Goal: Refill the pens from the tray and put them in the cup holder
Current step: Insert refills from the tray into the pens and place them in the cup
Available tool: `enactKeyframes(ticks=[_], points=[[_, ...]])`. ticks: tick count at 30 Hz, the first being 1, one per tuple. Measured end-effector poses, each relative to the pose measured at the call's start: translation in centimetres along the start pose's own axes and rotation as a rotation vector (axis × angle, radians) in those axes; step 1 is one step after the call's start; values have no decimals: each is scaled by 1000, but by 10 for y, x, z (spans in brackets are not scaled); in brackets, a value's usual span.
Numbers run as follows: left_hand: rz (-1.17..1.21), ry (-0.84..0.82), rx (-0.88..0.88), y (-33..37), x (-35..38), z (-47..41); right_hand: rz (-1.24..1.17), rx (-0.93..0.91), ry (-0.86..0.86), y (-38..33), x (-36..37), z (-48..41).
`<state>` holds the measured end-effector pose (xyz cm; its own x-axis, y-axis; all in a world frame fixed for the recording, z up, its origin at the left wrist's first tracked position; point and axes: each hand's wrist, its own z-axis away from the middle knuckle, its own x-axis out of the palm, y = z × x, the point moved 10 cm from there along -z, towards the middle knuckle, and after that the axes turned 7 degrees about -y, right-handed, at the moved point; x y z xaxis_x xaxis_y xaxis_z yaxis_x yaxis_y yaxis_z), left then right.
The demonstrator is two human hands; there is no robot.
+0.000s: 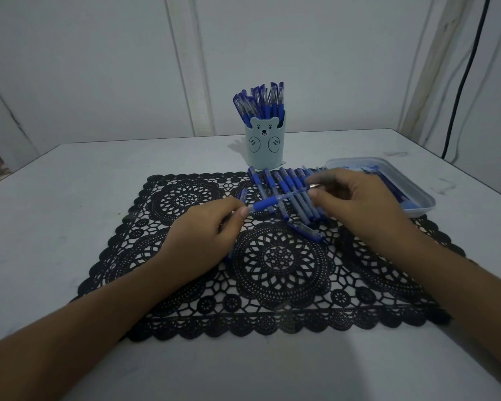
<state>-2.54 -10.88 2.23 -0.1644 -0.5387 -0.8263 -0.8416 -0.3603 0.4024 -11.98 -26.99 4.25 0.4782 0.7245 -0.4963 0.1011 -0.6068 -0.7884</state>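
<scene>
Dim, bluish cast, wide-angle distortion.

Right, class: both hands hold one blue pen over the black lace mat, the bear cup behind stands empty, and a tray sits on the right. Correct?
One slip: the head view shows the bear cup holding many blue pens, not empty. The rest holds: left hand and right hand hold one pen over the mat, tray on the right.
</scene>
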Motion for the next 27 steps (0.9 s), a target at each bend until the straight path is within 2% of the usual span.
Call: enactKeyframes(ticks=[4, 7, 10, 15, 21, 25, 27], points=[[-16, -9, 13, 2, 0, 1, -55, 15, 15, 0, -3, 0], [-60, -15, 34, 6, 2, 2, 16, 40, -145, 1, 9, 0], [-162, 3, 138, 17, 2, 5, 215, -2, -283, -5, 22, 3], [-183, 21, 207, 22, 2, 7, 236, -15, -401, -10, 23, 5], [-130, 14, 96, 13, 0, 3, 245, -16, -361, -6, 14, 2], [-55, 5, 2, 2, 0, 1, 178, 10, -164, 3, 0, -3], [-26, 20, -21, -2, -2, 1, 227, -10, -70, -1, -5, -2]])
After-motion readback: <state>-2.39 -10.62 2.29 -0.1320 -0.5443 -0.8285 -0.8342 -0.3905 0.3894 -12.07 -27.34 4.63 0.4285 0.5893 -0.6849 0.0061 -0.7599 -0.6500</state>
